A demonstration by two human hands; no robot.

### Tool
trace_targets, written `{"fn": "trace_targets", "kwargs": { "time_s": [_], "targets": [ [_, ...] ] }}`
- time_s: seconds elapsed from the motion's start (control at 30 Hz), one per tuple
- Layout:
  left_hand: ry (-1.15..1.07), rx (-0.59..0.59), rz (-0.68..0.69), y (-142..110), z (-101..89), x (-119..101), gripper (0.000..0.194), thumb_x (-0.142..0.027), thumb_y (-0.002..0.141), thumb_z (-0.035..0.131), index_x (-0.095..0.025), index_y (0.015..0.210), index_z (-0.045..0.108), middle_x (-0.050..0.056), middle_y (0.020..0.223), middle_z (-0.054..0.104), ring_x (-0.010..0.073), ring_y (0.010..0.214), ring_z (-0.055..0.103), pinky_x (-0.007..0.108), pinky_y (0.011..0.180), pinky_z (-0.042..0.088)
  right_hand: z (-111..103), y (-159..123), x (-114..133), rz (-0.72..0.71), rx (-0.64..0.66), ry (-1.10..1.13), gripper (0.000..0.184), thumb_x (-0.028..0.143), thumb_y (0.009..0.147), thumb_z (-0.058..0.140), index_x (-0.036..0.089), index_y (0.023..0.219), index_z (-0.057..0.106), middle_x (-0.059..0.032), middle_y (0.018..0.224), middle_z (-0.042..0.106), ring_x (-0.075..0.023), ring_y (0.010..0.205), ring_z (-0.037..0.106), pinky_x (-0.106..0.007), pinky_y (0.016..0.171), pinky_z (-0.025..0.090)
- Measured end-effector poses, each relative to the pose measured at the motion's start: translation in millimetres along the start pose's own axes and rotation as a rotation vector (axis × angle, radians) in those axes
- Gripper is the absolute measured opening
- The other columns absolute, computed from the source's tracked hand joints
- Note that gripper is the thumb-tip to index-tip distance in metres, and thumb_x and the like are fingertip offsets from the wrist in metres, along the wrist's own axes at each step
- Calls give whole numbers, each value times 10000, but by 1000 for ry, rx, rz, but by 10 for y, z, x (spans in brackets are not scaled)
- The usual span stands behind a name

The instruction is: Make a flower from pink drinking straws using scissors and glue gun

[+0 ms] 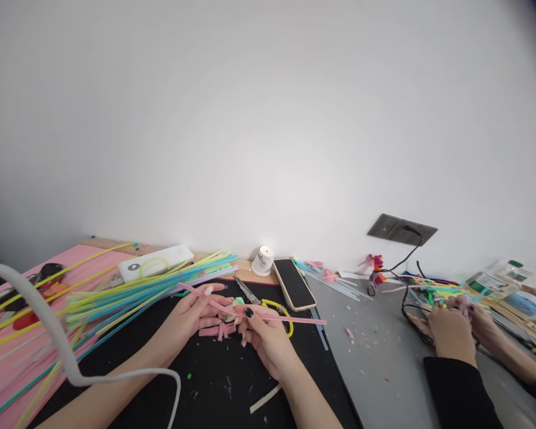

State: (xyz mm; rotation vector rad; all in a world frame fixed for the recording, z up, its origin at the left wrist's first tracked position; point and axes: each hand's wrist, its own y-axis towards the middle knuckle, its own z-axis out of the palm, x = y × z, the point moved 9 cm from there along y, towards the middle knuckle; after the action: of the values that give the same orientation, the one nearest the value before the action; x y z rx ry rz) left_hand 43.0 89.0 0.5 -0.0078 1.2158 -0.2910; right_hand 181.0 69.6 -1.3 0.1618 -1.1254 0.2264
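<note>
A long thin pink strip [295, 320] runs slantwise between my two hands over a black mat [214, 381]. My left hand [196, 313] pinches its left part between thumb and fingers. Farther right, my right hand [268, 339] is closed on the same strip near its middle, the right end sticking out past it. Between the hands hangs a short pink knotted or folded piece [221, 330]; which fingers touch it I cannot tell. Scissors [246, 291] with yellow handles lie just behind my right hand, partly covered by it.
A bundle of coloured strips [152, 292] and a white device [156, 262] lie left. A small cup with a glowing top [263, 261] and a phone [295, 285] stand behind. A white cable [49, 328] crosses the left foreground. At right, another person's hands [453, 333] work among strips.
</note>
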Motion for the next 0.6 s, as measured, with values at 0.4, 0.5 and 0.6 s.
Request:
{"fn": "trace_targets", "kwargs": {
  "time_s": [0.4, 0.5, 0.6],
  "targets": [
    [-106, -56, 21, 37, -156, 17, 278, -375, 728, 755, -202, 943, 724, 37, 823, 753, 187, 783, 694, 296, 779, 552, -17, -49, -58, 44, -21, -13, 305, 382, 736, 756, 138, 917, 760, -44, 700, 640, -94, 527, 470, -223, 488, 393],
    [-59, -58, 29, 38, -154, 31, 289, -352, 713, 763, -206, 958, 724, 46, 842, 757, 202, 774, 692, 318, 765, 556, -75, -41, -50, 31, -78, -11, 299, 340, 661, 813, 137, 876, 767, -52, 712, 678, -85, 500, 470, -220, 478, 384],
    [16, -84, 35, 39, -180, 54, 294, -360, 704, 764, -196, 945, 727, 32, 757, 743, 176, 682, 665, 295, 697, 550, -122, -31, -26, -1, -124, -6, 274, 301, 618, 841, 155, 839, 769, -43, 694, 691, -90, 490, 494, -220, 474, 396]
  ]
}}
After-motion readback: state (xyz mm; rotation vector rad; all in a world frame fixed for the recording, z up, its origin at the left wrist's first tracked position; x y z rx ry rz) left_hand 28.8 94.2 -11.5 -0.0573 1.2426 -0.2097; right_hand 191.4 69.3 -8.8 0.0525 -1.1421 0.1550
